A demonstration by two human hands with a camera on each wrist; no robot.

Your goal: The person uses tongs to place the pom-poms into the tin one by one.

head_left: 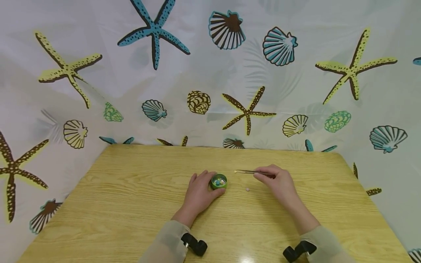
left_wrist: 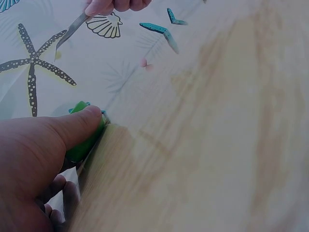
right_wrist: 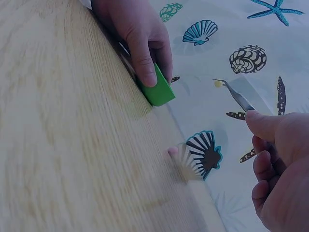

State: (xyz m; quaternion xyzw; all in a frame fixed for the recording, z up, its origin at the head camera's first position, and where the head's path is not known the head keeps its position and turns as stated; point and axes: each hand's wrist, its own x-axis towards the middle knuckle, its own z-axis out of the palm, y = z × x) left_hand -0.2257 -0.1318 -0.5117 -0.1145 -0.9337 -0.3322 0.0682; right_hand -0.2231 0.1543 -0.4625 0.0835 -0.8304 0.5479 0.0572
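Note:
My left hand [head_left: 200, 193] grips a small round green tin [head_left: 214, 187] between thumb and fingers on the table. Several little blue, pinkish and pale pieces [head_left: 219, 182] lie inside the tin. To the right, my right hand [head_left: 277, 182] pinches metal tweezers [right_wrist: 240, 99], their tips pointing left. A small yellow bead [right_wrist: 218, 84] is held at the tips, above the table and apart from the tin. One pink bead [head_left: 247, 189] sits on the table between the two hands; the right wrist view shows that pink bead [right_wrist: 173, 151] too.
The wooden table [head_left: 131, 190] reaches back to a pale curtain [head_left: 184, 65] printed with starfish and shells, which also hangs at both sides. Black wrist mounts [head_left: 194, 244] are strapped over the light sleeves [head_left: 167, 244].

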